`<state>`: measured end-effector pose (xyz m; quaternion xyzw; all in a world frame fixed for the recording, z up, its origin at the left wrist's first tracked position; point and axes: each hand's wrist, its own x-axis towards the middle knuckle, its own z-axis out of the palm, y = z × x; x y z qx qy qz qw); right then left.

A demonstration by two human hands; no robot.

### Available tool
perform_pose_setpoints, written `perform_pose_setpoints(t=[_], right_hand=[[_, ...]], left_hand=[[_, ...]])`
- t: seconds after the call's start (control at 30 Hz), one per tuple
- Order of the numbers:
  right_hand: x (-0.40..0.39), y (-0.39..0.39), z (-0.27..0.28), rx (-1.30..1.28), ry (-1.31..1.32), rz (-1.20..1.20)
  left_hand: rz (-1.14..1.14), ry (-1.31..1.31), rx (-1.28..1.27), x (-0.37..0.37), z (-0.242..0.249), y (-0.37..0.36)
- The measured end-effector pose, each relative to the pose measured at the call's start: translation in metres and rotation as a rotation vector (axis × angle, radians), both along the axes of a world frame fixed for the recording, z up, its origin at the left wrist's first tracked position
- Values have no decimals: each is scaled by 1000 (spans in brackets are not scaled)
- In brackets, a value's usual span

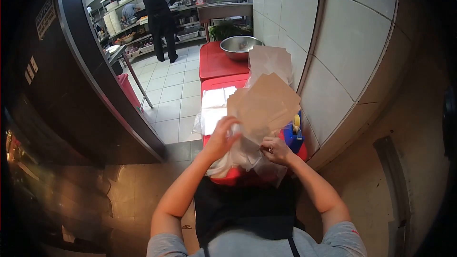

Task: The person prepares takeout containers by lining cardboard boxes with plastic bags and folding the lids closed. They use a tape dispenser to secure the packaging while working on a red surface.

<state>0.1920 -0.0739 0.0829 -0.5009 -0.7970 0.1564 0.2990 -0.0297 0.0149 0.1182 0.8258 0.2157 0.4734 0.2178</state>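
My right hand [276,151] is closed in a pinch at the edge of a clear plastic bag [246,151], low in front of me. To its left, my left hand [223,137] is raised with thumb and fingers apart, beside the bag and the near edge of the cardboard. Flat brown cardboard pieces [267,103] with notched corners lie just beyond both hands. White folded sheets [216,109] sit left of them. A blue tape dispenser [293,137] with a yellowish roll stands right of my right hand, partly hidden by the cardboard.
Everything rests on red lids [214,64]. A metal bowl [240,46], more cardboard in plastic [272,59] and leafy greens [231,29] are farther back. A tiled wall [340,43] borders the right, a dark door frame [114,76] the left. A person [158,16] in black stands at kitchen shelves.
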Motion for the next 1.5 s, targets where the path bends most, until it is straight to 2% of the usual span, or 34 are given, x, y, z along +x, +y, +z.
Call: perform_pose_setpoints(t=[0.03,0.1,0.13,0.17,0.27,0.37,0.47,0.5,0.6,0.63,0.73,0.77,0.87,0.97,1.07,1.17,1.27,1.4,1.5], right_hand=[[2,0,0,15,-2,-11],[5,3,-2,98,-22,-12],[7,8,-7,164,-42,0],[10,13,-12,228,-62,14],[13,22,-24,321,-149,108],[19,23,-19,133,-188,164],[18,24,-27,-130,245,177],[15,17,-11,-261,344,165],[7,20,6,-467,942,169],[5,20,17,-489,1023,58],[-9,34,20,-401,754,98],[-16,34,21,-376,793,127],[-15,52,6,-242,646,218],[-27,40,23,-181,632,138],[-36,35,38,300,144,114],[-33,38,36,227,154,154],[-37,36,45,274,103,154],[-42,33,44,265,300,70],[-46,34,39,323,374,59]], left_hand=[[47,-131,-252,-6,-21,12],[107,-150,-376,-15,-83,32],[140,-161,-439,-18,-84,26],[-31,-277,-747,-13,-89,12],[-216,-470,-890,-4,-82,0],[-230,-433,-740,-2,-68,3],[65,-52,-245,10,-31,-12],[86,-107,-284,12,-32,-11],[60,-126,-285,14,-34,-9],[52,-133,-296,15,-34,-10],[36,-163,-329,17,-35,-13],[34,-183,-337,19,-36,-14],[43,-163,-331,18,-40,-13],[75,-123,-332,15,-36,-15],[83,-90,-304,14,-34,-17],[78,-76,-282,13,-32,-19],[65,-97,-331,14,-21,-26],[35,-181,-453,18,-21,-27],[91,-189,-433,19,-18,-34]])
